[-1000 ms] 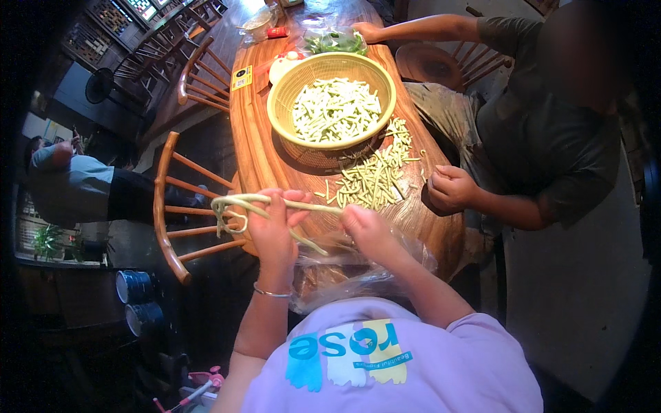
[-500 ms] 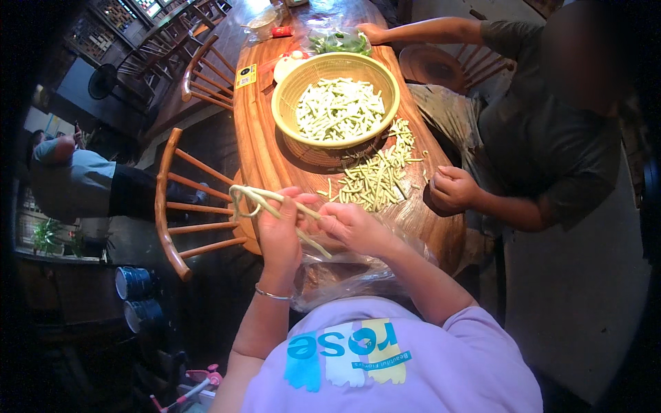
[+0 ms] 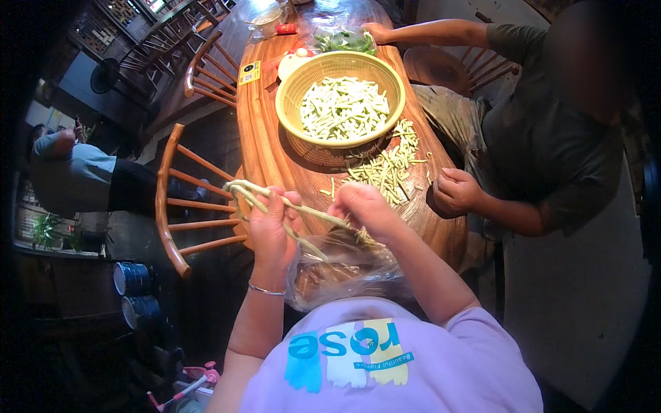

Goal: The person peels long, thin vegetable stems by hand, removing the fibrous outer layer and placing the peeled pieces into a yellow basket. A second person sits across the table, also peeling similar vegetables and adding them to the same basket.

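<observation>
Several long pale-green beans (image 3: pixel 311 211) lie across my left hand (image 3: pixel 270 230), which is closed around them. Their looped ends stick out to the left, and one end hangs down toward a clear plastic bag (image 3: pixel 327 279). My right hand (image 3: pixel 370 212) is curled beside the beans' right-hand tips. Its fingertips point down, and what they pinch is hidden. Just beyond it, short bean pieces (image 3: pixel 389 172) lie in a loose heap on the wooden table (image 3: pixel 258 131). A yellow plastic basket (image 3: pixel 281 113) farther back holds many more short pieces (image 3: pixel 344 107).
Across the right edge sits another person, one hand (image 3: pixel 456 191) closed near the heap, the other at a bag of green vegetables (image 3: pixel 344 41). Wooden chairs (image 3: pixel 165 199) stand at the left. A red packet (image 3: pixel 286 29) lies far back.
My right hand has moved right, away from my left, and its fingers point farther down. My left hand has shifted slightly left with the beans. The other person's hands stay about where they were.
</observation>
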Demonstrator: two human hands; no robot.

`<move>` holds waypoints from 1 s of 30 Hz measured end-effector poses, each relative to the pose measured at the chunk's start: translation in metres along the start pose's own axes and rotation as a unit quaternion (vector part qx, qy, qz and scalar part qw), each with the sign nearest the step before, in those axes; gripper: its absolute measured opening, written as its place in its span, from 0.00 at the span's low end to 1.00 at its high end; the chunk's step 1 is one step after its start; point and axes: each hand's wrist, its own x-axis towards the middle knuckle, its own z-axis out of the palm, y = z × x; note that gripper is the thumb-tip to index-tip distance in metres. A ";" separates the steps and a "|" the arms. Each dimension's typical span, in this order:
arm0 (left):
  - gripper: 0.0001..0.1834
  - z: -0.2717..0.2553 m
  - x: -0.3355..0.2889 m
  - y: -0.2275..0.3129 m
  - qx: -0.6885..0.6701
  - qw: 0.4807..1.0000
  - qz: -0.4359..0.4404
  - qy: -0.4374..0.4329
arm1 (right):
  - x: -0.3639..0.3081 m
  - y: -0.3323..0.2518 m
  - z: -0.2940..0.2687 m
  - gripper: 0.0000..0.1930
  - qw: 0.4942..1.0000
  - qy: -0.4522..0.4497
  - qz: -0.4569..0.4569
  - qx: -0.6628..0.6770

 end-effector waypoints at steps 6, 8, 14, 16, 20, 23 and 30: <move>0.08 -0.002 0.002 -0.005 -0.003 0.999 -0.032 0.019 | -0.007 -0.006 0.013 0.10 0.983 -0.114 -0.011 -0.144; 0.07 -0.012 0.011 -0.003 -0.043 0.999 0.014 0.022 | -0.007 0.004 0.015 0.10 0.999 -0.020 0.020 -0.041; 0.05 -0.005 0.008 0.006 -0.019 0.995 0.097 0.018 | 0.018 0.038 -0.031 0.06 0.925 0.262 0.110 0.250; 0.05 -0.002 0.008 0.003 -0.015 0.999 0.042 0.030 | 0.013 0.016 -0.017 0.05 0.952 0.213 0.092 0.202; 0.05 -0.006 0.006 -0.013 -0.012 1.000 -0.020 0.002 | 0.010 -0.001 0.001 0.08 0.987 -0.011 0.098 0.126; 0.06 -0.003 0.005 -0.017 -0.001 0.999 -0.044 0.007 | 0.002 -0.007 0.009 0.09 0.991 -0.103 0.084 0.003; 0.06 -0.011 0.014 0.000 0.000 0.996 0.057 0.071 | 0.004 0.018 0.005 0.11 0.994 0.048 -0.007 -0.094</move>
